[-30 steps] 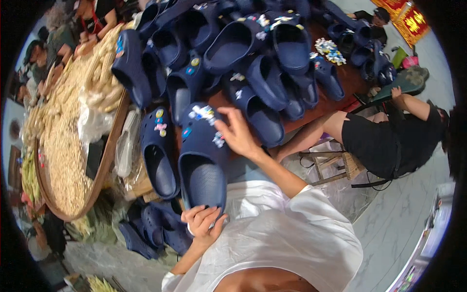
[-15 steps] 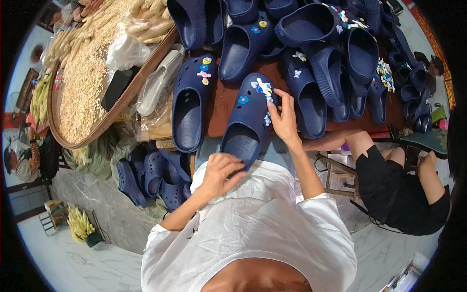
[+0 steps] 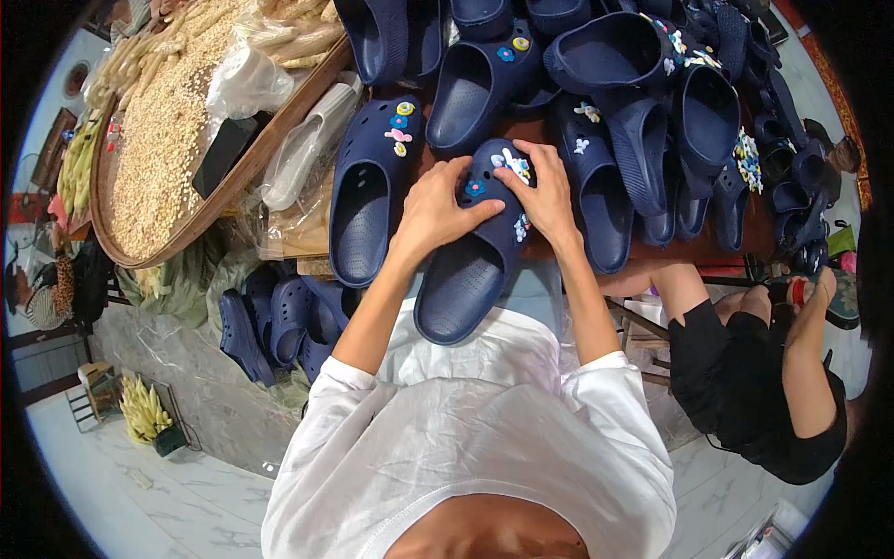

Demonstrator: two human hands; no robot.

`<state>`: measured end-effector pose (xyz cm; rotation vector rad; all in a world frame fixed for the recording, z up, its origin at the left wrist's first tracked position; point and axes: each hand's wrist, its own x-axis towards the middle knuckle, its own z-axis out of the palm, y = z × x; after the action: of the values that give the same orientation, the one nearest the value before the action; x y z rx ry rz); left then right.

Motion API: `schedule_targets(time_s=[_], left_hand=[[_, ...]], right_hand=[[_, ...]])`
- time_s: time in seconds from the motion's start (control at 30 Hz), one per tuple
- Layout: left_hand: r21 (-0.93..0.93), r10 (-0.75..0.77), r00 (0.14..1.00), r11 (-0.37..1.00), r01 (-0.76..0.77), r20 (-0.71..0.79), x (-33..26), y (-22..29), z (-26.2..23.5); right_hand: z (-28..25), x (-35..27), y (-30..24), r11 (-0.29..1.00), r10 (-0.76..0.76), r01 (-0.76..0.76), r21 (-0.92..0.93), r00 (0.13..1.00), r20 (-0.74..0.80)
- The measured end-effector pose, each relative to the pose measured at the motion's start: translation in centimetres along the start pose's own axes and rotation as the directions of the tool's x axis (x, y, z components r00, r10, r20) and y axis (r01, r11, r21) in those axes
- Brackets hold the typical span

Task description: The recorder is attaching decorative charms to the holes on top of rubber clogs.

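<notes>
The left hand [image 3: 433, 210] curls around the left side of a dark blue clog [image 3: 461, 284], and I see its thumb lying over the top. The right hand [image 3: 545, 191] grips the other side, its thumb pressed by a white and blue charm [image 3: 512, 166]. Left of that sits a blue flower charm [image 3: 476, 187]. The clog has its toe at the edge of the brown table [image 3: 670, 252] and its heel towards the white shirt [image 3: 466, 438]. I can see one clog [image 3: 358, 224] just left of it and more piled ahead. Further left, a black flat thing [image 3: 226, 154] lies on kernels in a big tray [image 3: 296, 110]. At the far right, a red and gold strip [image 3: 829, 79] is too blurred for me to read. A person in black [image 3: 759, 382] sits nearer.
</notes>
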<state>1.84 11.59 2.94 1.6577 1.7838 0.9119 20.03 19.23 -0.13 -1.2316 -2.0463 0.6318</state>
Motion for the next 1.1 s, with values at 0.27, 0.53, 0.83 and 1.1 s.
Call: schedule_targets(time_s=[0.27,0.53,0.83,1.1], left_hand=[[0.024,-0.084,0.996,0.996,0.083,0.028,2.0,-1.3,0.6],[0.194,0.11,0.992,0.976,-0.098,-0.056,1.4,-0.3,0.8],[0.315,0.188,0.982,0.932,-0.178,0.0,1.3,-0.6,1.2],[0.1,0.153,0.975,0.985,-0.138,-0.161,1.0,-1.2,1.1]], right_hand=[[0.5,-0.4,-0.2,0.958,-0.23,0.216,-0.19,0.972,-0.054],[0.7,-0.4,0.2,0.941,-0.28,0.251,-0.225,0.954,-0.105],[0.8,1.2,-0.8,0.974,-0.114,0.087,-0.21,0.986,-0.122],[1.0,1.9,-0.9,0.997,-0.032,0.031,-0.077,0.999,-0.005]])
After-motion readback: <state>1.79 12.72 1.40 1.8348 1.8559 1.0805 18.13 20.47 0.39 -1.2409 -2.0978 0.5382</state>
